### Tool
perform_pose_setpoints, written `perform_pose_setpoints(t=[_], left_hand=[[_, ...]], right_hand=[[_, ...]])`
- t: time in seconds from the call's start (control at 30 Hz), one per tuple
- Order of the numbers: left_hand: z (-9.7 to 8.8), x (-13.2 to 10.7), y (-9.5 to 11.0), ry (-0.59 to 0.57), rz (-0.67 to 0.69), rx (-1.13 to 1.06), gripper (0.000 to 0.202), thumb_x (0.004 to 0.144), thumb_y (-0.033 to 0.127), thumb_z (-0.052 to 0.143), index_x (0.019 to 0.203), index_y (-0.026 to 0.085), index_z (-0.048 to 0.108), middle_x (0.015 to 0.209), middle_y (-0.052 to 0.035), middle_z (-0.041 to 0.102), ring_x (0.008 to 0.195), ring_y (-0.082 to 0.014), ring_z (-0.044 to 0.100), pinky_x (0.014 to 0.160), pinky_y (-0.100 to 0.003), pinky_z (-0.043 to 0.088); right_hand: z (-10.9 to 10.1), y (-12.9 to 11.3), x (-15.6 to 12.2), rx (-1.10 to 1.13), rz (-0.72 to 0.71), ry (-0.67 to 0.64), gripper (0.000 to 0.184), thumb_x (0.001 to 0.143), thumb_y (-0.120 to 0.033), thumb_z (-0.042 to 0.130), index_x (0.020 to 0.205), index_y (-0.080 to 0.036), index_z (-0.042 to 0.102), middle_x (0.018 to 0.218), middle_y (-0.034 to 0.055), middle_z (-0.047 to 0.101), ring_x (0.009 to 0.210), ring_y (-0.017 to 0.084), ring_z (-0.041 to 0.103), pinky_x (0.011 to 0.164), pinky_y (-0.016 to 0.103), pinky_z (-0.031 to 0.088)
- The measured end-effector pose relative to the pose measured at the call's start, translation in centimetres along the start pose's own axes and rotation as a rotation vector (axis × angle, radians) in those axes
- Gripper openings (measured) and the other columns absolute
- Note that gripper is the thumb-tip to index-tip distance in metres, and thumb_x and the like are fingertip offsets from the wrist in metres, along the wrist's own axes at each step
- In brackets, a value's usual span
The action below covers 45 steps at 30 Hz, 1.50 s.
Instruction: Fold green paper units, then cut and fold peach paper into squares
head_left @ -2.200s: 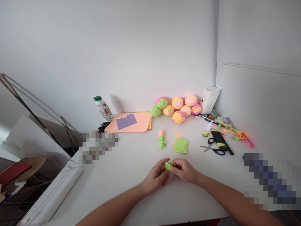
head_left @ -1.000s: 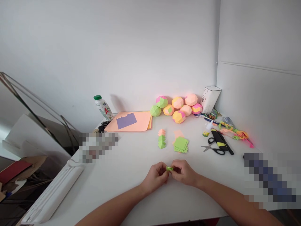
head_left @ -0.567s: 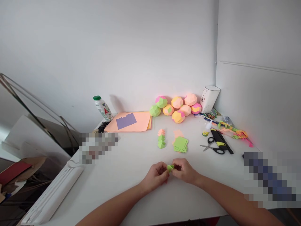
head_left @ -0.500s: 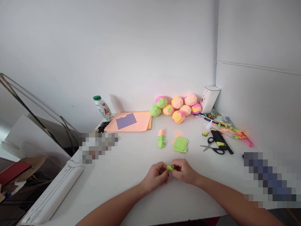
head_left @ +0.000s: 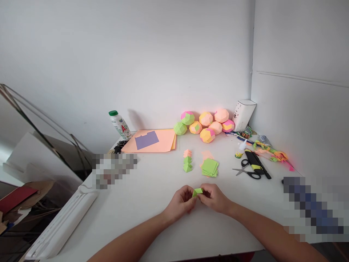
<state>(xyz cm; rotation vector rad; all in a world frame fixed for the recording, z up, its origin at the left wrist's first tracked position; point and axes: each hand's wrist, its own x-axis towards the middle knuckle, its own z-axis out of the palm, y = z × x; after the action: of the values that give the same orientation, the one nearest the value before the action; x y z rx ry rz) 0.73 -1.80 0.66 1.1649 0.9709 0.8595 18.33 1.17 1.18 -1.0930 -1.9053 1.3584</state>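
Our left hand and right hand pinch a small folded green paper piece between their fingertips, over the white tabletop.
An uneven pull from either side could, we judge, tear the paper or skew its crease; too hard a pinch might crush it. Beyond our knuckles, a careless forward sweep could scatter the green square stack or the row of folded pieces. The scissors, blades parted, narrow our room rightward; leftward there is more, and the near edge passes under our right forearm.
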Motion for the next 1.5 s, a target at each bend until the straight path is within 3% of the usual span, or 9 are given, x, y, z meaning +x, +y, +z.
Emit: perform_pose_setpoints(t=[0.1,0.2,0.3,0.5,0.73,0.97,1.1,1.37,1.5], left_hand=[[0.1,0.0,0.3,0.011,0.025,-0.027,0.037,0.074,0.05,0.065,0.077,0.018,0.045,0.065,0.0051,0.052,0.046,-0.0056,0.045,0.042,-0.019,0.038],[0.0,0.0,0.4,0.04,0.021,-0.045,0.038,0.075,0.052,0.063,0.075,0.018,0.046,0.068,0.0012,0.059,0.052,-0.0092,0.054,0.044,-0.022,0.043],[-0.3,0.1,0.2,0.033,0.001,-0.082,0.037,0.072,0.048,0.068,0.071,0.018,0.046,0.069,-0.0029,0.065,0.065,-0.0171,0.064,0.047,-0.024,0.046],[-0.5,0.5,-0.3,0.061,-0.013,-0.136,0.039,0.07,0.049,0.07,0.073,0.018,0.047,0.051,0.0034,0.058,0.042,-0.0105,0.052,0.041,-0.022,0.041],[-0.6,0.5,0.0,0.021,-0.022,-0.147,0.044,0.074,0.055,0.065,0.086,0.013,0.058,0.056,0.0026,0.057,0.046,-0.0095,0.052,0.047,-0.023,0.043],[-0.6,0.3,-0.4,-0.042,0.019,-0.139,0.053,0.076,0.052,0.065,0.11,0.014,0.051,0.06,0.0048,0.056,0.048,-0.0099,0.052,0.048,-0.025,0.044],[-0.6,0.4,-0.9,-0.043,0.065,-0.108,0.049,0.079,0.05,0.062,0.112,0.015,0.051,0.061,0.0053,0.052,0.05,-0.01,0.051,0.048,-0.025,0.044],[-0.5,-0.2,-0.3,-0.11,0.084,-0.07,0.044,0.083,0.043,0.058,0.118,0.017,0.05,0.074,0.0013,0.054,0.061,-0.0114,0.053,0.054,-0.026,0.045],[-0.4,-0.2,-0.3,-0.119,0.096,-0.033,0.04,0.085,0.041,0.055,0.116,0.017,0.05,0.077,-0.0007,0.057,0.058,-0.0097,0.05,0.053,-0.025,0.043]], right_hand=[[0.0,-0.1,-0.1,0.054,0.028,-0.047,0.018,0.081,-0.028,0.053,0.067,-0.017,0.052,0.061,-0.0024,0.048,0.055,0.01,0.043,0.049,0.023,0.034],[-0.2,-0.2,-0.2,0.02,-0.084,-0.062,0.01,0.08,-0.021,0.052,0.086,-0.017,0.059,0.07,-0.0005,0.055,0.06,0.012,0.048,0.054,0.024,0.039],[-0.4,-0.1,-0.1,-0.028,-0.28,-0.033,0.037,0.078,-0.014,0.05,0.114,-0.02,0.053,0.087,0.0034,0.058,0.066,0.013,0.053,0.059,0.026,0.045],[-0.8,0.5,0.1,-0.205,-0.505,-0.025,0.02,0.086,-0.017,0.047,0.088,-0.02,0.066,0.084,0.0071,0.061,0.073,0.016,0.058,0.062,0.029,0.048],[-0.7,0.4,0.2,-0.263,-0.552,0.073,0.019,0.09,-0.024,0.05,0.086,-0.02,0.069,0.075,0.0069,0.065,0.065,0.015,0.06,0.056,0.026,0.048],[-0.9,0.7,0.4,-0.344,-0.664,0.071,0.022,0.092,-0.024,0.049,0.085,-0.018,0.069,0.078,0.007,0.062,0.065,0.013,0.057,0.057,0.025,0.048],[-0.7,0.6,0.3,-0.223,-0.534,0.072,0.019,0.089,-0.027,0.054,0.081,-0.018,0.068,0.077,0.0058,0.059,0.065,0.014,0.055,0.056,0.025,0.048],[-0.1,0.0,0.0,0.193,-0.055,0.042,0.012,0.076,-0.024,0.065,0.071,-0.018,0.056,0.066,-0.0005,0.058,0.056,0.012,0.056,0.055,0.027,0.048],[0.0,-0.1,0.0,0.301,0.044,0.012,0.017,0.078,-0.027,0.064,0.076,-0.019,0.049,0.059,-0.0029,0.058,0.055,0.013,0.057,0.055,0.027,0.047]])
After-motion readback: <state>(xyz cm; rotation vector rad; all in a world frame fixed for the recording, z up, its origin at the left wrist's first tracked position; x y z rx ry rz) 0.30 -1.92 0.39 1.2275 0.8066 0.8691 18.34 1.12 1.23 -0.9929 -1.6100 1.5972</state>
